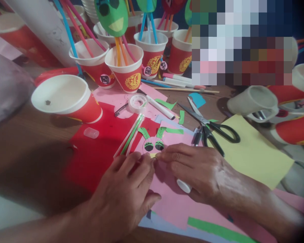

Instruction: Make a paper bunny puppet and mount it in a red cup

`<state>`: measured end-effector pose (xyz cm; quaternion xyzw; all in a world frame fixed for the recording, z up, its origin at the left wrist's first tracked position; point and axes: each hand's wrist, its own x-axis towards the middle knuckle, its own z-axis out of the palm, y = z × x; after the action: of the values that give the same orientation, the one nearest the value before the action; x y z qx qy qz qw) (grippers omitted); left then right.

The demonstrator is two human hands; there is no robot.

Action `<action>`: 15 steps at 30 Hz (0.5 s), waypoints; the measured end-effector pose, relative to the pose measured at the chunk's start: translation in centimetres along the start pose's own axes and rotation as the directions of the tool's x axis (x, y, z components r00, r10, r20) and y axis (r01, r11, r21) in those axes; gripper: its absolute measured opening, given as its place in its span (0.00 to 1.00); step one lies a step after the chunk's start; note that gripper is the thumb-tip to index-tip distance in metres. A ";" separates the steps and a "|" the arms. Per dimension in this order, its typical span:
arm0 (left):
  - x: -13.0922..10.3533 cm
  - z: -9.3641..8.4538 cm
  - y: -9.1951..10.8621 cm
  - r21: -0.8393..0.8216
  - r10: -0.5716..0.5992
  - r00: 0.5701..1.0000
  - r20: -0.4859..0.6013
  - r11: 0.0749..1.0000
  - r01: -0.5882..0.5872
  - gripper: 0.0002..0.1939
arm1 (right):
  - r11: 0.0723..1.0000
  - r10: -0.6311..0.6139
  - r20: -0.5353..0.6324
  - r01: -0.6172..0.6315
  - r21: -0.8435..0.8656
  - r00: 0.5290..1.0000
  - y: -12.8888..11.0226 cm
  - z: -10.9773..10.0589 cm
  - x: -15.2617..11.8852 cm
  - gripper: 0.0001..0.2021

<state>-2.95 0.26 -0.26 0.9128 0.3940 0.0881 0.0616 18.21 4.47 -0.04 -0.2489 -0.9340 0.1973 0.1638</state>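
A small paper face point(154, 143) with green leaf-like strips on top, dark half-round eyes and a yellow piece lies on pink paper point(176, 209). My left hand point(131, 185) presses the yellow piece at its lower edge, fingers bent together. From the right, my right hand point(190, 165) touches the same piece with its fingertips, fingers closed together. A white round cap point(184, 186) shows under my right hand. Whatever is under the fingertips is hidden. Black-handled scissors point(207, 126) lie beyond my right hand.
Red paper cups point(125, 74) with straws and green paper faces stand at the back; one cup point(66, 98) leans at left. Tape point(137, 103), a marker point(160, 107), red paper point(91, 152) and yellow paper point(253, 152) surround the hands. A white mug point(252, 101) is at right.
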 end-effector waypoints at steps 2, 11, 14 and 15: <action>0.1 -0.1 0.0 0.006 -0.005 1.000 0.012 1.000 0.005 0.18 | 0.999 0.021 -0.002 -0.021 0.044 1.000 0.1 -0.1 0.1 0.11; 0.2 -0.3 0.1 -0.042 -0.045 0.998 0.052 0.998 0.048 0.24 | 0.671 0.614 -0.273 -0.307 0.675 0.741 -0.3 -4.5 0.8 0.09; 0.2 -0.4 0.3 -0.048 -0.075 0.995 0.065 0.996 0.078 0.23 | 0.576 0.690 -0.427 -0.085 0.813 0.585 -0.2 -7.7 1.0 0.09; 0.2 -0.4 0.3 -0.052 -0.081 0.994 0.070 0.995 0.085 0.23 | 0.562 0.692 -0.448 -0.034 0.826 0.566 -0.1 -8.7 1.0 0.10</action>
<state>-2.67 0.22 0.26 0.8960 0.4267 0.0652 0.1037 20.86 7.45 7.73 -0.4246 -0.5300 0.4720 0.5621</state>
